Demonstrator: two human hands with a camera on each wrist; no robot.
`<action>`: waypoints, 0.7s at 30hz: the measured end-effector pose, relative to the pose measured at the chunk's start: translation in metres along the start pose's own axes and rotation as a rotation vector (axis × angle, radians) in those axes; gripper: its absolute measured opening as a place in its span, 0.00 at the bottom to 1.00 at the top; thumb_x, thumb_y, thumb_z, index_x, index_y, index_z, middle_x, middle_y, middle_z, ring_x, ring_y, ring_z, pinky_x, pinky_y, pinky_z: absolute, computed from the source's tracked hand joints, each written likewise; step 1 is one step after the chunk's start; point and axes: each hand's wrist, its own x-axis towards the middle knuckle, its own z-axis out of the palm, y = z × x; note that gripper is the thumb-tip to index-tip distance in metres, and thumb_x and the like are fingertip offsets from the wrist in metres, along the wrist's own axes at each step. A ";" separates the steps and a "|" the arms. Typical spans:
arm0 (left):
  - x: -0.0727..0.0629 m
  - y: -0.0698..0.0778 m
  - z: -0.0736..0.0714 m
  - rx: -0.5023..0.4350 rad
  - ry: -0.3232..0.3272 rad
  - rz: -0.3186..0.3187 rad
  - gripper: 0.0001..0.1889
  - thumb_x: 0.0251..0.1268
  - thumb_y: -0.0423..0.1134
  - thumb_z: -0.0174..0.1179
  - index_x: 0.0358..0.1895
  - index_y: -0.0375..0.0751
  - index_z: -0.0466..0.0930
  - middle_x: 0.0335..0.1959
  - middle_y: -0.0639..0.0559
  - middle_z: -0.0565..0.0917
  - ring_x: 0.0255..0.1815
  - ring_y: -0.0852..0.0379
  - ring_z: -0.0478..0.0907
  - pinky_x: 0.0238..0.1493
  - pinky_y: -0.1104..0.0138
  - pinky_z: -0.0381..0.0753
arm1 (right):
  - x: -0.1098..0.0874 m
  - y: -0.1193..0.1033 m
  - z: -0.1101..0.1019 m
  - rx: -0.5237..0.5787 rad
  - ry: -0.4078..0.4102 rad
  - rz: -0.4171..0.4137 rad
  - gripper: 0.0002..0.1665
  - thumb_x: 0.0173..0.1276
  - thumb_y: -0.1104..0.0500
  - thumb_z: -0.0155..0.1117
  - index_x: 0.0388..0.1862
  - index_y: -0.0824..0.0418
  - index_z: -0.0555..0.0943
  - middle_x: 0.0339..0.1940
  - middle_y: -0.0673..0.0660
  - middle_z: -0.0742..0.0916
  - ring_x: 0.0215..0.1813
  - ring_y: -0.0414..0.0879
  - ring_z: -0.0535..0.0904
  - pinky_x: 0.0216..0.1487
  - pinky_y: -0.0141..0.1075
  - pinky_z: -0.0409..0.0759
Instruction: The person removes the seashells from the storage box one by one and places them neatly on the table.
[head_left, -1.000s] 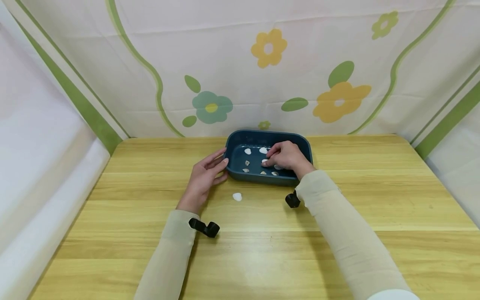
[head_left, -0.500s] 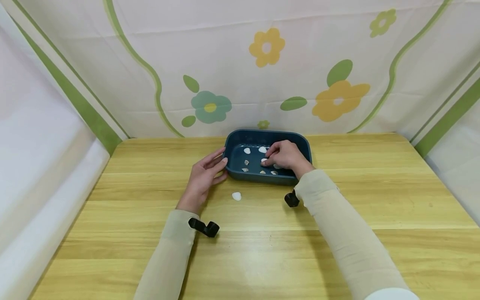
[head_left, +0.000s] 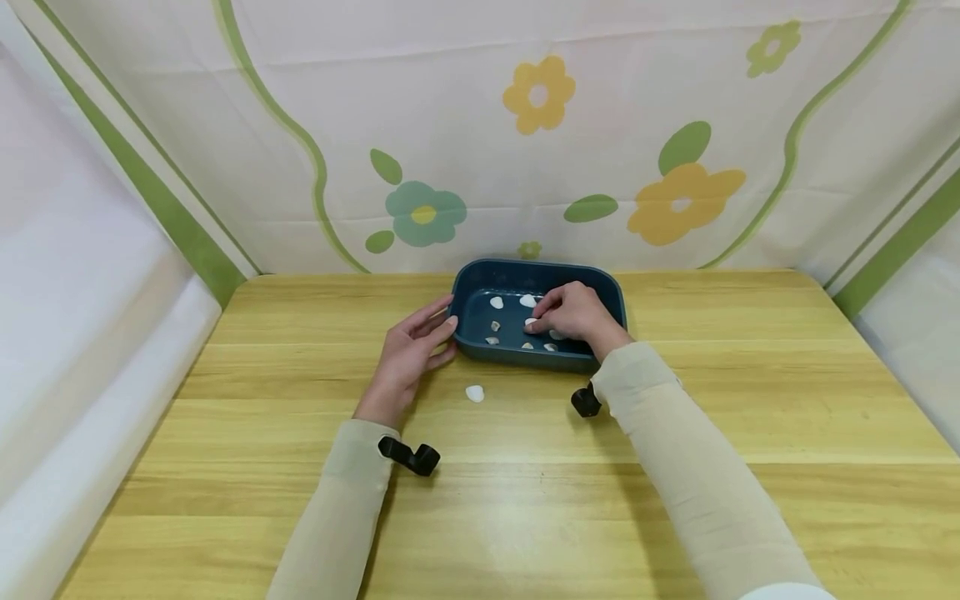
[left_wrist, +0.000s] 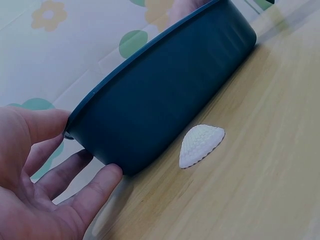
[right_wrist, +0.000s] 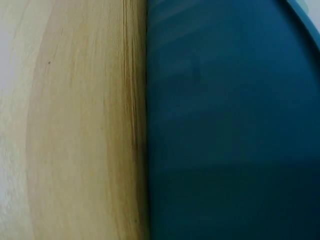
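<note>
A dark blue rectangular tray stands at the back of the table, with several small seashells spread over its floor. My right hand reaches inside it and pinches a white seashell between thumb and fingers, low over the tray floor. My left hand touches the tray's left end with fairly straight, spread fingers, also seen in the left wrist view. A white ribbed seashell lies on the table just in front of the tray. The right wrist view shows only the tray's outer wall and wood, not the hand.
The wooden table runs back to a white curtain printed with flowers, close behind the tray. Black wrist camera mounts stick out from both sleeves, the right one near the tray's front wall.
Apart from a slight shift of the head view, nothing visibly moves. Both hands keep their places at the tray, and the shells lie where they were.
</note>
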 end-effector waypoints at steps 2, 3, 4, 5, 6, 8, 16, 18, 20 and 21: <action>0.000 0.000 0.000 0.000 0.001 0.001 0.22 0.80 0.42 0.66 0.73 0.61 0.82 0.75 0.50 0.80 0.72 0.49 0.82 0.66 0.53 0.86 | 0.000 0.000 0.000 -0.005 -0.001 -0.005 0.14 0.69 0.50 0.80 0.47 0.57 0.92 0.58 0.60 0.87 0.56 0.56 0.80 0.54 0.45 0.83; 0.000 0.000 0.000 0.000 0.001 0.001 0.22 0.79 0.42 0.66 0.73 0.61 0.82 0.75 0.50 0.80 0.72 0.49 0.82 0.66 0.53 0.87 | -0.001 0.000 0.000 -0.009 0.001 -0.009 0.14 0.69 0.50 0.80 0.47 0.57 0.92 0.58 0.60 0.88 0.56 0.56 0.80 0.54 0.45 0.83; -0.001 0.000 0.001 0.001 0.001 0.002 0.22 0.79 0.42 0.66 0.73 0.61 0.82 0.75 0.50 0.80 0.71 0.49 0.82 0.66 0.53 0.87 | 0.000 0.000 0.000 -0.012 0.001 -0.012 0.14 0.69 0.50 0.80 0.47 0.58 0.92 0.57 0.60 0.88 0.56 0.56 0.80 0.53 0.45 0.83; -0.001 0.000 0.001 0.002 0.002 0.002 0.22 0.79 0.42 0.66 0.73 0.61 0.82 0.75 0.50 0.80 0.71 0.49 0.82 0.66 0.53 0.87 | 0.000 0.001 0.000 -0.017 0.000 -0.018 0.14 0.69 0.50 0.80 0.47 0.58 0.92 0.57 0.60 0.88 0.55 0.56 0.80 0.53 0.45 0.83; -0.001 0.000 0.001 0.003 0.002 0.003 0.22 0.79 0.42 0.66 0.73 0.61 0.82 0.75 0.50 0.81 0.71 0.49 0.82 0.66 0.53 0.87 | 0.000 0.001 0.000 -0.023 0.000 -0.022 0.14 0.70 0.50 0.80 0.47 0.58 0.92 0.57 0.60 0.88 0.55 0.56 0.80 0.53 0.45 0.83; -0.001 0.000 0.001 0.002 0.002 0.001 0.22 0.79 0.42 0.66 0.73 0.62 0.82 0.75 0.50 0.81 0.71 0.50 0.82 0.66 0.53 0.87 | 0.000 0.001 0.000 -0.035 -0.003 -0.029 0.14 0.70 0.50 0.80 0.47 0.58 0.92 0.56 0.60 0.88 0.55 0.56 0.81 0.53 0.45 0.83; -0.002 0.001 0.000 0.003 0.002 -0.002 0.23 0.79 0.42 0.66 0.73 0.61 0.82 0.75 0.51 0.81 0.70 0.50 0.82 0.65 0.54 0.87 | 0.000 0.000 0.000 -0.054 -0.009 -0.039 0.14 0.71 0.50 0.79 0.45 0.59 0.91 0.53 0.60 0.88 0.53 0.55 0.81 0.52 0.43 0.83; -0.002 0.001 0.000 0.003 0.002 -0.002 0.23 0.80 0.42 0.66 0.73 0.61 0.82 0.75 0.51 0.80 0.71 0.51 0.82 0.66 0.54 0.87 | 0.000 0.000 0.001 -0.054 -0.008 -0.043 0.14 0.71 0.50 0.79 0.45 0.59 0.91 0.52 0.60 0.88 0.52 0.54 0.81 0.51 0.42 0.82; -0.002 0.001 0.000 0.005 0.002 0.000 0.23 0.80 0.42 0.66 0.73 0.61 0.82 0.75 0.51 0.80 0.71 0.51 0.82 0.66 0.54 0.87 | 0.001 0.000 0.001 -0.053 -0.009 -0.047 0.14 0.71 0.50 0.78 0.44 0.59 0.90 0.51 0.59 0.88 0.51 0.54 0.80 0.50 0.42 0.82; -0.002 0.001 0.000 0.004 0.002 0.000 0.23 0.80 0.42 0.66 0.73 0.61 0.81 0.75 0.51 0.80 0.71 0.50 0.82 0.66 0.54 0.87 | 0.001 0.001 0.001 -0.054 -0.010 -0.050 0.14 0.71 0.50 0.78 0.44 0.59 0.90 0.51 0.59 0.88 0.51 0.54 0.80 0.50 0.42 0.82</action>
